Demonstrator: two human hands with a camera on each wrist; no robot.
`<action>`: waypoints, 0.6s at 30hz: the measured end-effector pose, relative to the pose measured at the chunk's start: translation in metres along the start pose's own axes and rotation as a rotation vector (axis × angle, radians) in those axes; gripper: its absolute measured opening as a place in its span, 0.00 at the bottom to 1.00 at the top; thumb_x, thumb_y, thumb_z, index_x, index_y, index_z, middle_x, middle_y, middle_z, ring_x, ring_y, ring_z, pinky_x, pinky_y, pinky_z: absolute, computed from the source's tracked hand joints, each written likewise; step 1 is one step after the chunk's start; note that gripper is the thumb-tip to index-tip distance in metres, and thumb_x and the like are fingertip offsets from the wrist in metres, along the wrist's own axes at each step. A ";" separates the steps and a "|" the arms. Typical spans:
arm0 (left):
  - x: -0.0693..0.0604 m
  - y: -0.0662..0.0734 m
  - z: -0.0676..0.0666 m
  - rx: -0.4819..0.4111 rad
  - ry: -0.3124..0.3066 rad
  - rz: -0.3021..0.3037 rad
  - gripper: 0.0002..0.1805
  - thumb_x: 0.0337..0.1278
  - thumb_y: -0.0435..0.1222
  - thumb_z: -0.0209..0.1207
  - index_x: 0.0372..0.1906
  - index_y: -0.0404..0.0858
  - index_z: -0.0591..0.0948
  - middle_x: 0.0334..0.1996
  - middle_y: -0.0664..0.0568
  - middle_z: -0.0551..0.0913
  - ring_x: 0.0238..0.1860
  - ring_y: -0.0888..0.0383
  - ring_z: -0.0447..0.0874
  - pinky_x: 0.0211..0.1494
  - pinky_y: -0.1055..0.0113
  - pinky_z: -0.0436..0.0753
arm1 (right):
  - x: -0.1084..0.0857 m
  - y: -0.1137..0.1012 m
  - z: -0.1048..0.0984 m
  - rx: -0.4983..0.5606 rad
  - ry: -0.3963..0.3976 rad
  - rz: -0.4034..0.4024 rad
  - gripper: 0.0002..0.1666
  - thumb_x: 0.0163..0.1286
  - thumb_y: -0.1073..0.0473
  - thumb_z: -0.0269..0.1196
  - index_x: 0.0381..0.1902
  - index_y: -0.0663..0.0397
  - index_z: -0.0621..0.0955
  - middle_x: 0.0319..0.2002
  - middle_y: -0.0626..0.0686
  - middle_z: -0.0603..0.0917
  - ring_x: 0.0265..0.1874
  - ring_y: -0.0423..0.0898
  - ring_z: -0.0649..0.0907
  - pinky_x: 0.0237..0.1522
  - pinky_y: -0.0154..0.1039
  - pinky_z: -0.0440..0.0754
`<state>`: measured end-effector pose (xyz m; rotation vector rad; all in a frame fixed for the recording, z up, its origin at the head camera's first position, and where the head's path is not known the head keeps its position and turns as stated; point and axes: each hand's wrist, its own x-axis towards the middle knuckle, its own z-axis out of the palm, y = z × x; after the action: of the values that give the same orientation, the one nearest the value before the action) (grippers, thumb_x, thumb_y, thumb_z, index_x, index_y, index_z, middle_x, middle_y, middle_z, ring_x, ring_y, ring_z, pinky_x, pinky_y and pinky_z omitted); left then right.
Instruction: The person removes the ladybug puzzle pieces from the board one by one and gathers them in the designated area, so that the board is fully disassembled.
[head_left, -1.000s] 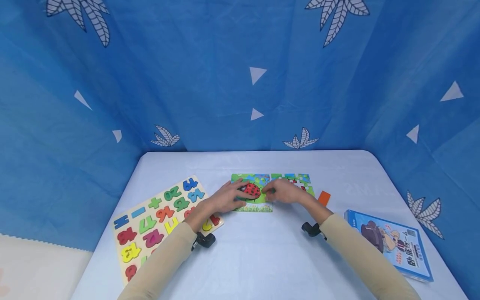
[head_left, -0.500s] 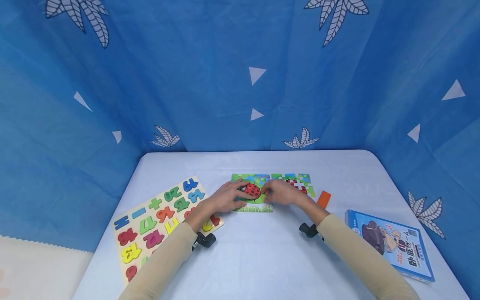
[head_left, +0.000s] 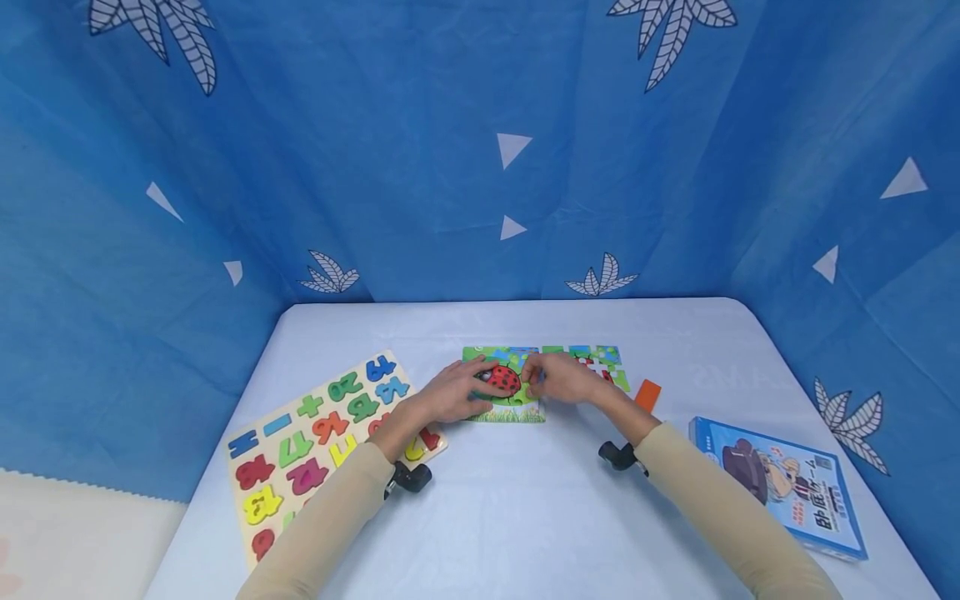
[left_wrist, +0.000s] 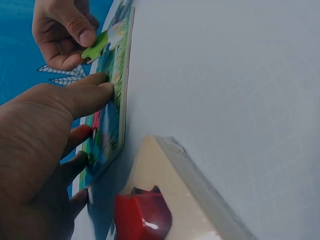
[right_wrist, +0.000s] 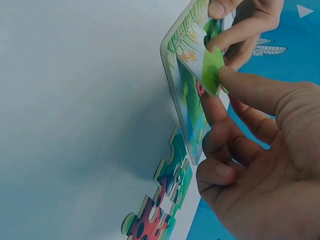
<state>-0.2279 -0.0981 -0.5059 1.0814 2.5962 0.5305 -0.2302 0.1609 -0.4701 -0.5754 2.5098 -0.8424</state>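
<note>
A ladybug jigsaw puzzle board [head_left: 510, 415] lies flat on the table between both hands. My left hand [head_left: 452, 393] rests spread on the left part of the board, its fingertips [left_wrist: 106, 90] touching the picture. Over the board's right part, my right hand [head_left: 564, 378] pinches a green and white jigsaw piece [right_wrist: 202, 65] between thumb and finger. That piece is tilted, with one edge at or just above the board; whether it touches is unclear. Right of the board lies a group of partly joined ladybug pieces [right_wrist: 150, 217], partly behind my right hand in the head view.
A wooden number board [head_left: 318, 408] lies on the left, partly under my left forearm. An orange block [head_left: 648, 396] sits beside the right forearm. A blue illustrated box [head_left: 787, 492] lies at the right. A blue curtain [head_left: 480, 167] stands behind the table.
My right hand has shifted slightly left over the board, its fingertips a little farther from me. The left hand has stayed in place on the board.
</note>
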 end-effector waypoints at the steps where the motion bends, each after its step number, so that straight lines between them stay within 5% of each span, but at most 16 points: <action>1: 0.000 0.000 0.000 -0.001 -0.001 -0.003 0.20 0.70 0.48 0.60 0.64 0.64 0.80 0.79 0.52 0.57 0.81 0.48 0.45 0.78 0.41 0.50 | 0.000 0.000 0.000 0.000 -0.002 -0.002 0.09 0.66 0.60 0.70 0.42 0.49 0.81 0.37 0.48 0.83 0.33 0.45 0.80 0.36 0.39 0.78; 18: 0.001 0.001 0.001 0.004 0.027 0.027 0.20 0.69 0.47 0.61 0.63 0.62 0.81 0.78 0.49 0.59 0.80 0.43 0.47 0.77 0.38 0.52 | -0.007 0.006 -0.007 0.083 -0.034 -0.075 0.09 0.67 0.60 0.69 0.40 0.52 0.79 0.36 0.47 0.83 0.30 0.45 0.79 0.33 0.41 0.77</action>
<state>-0.2277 -0.0966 -0.5062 1.1190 2.6106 0.5505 -0.2298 0.1720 -0.4665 -0.6541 2.4238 -0.9512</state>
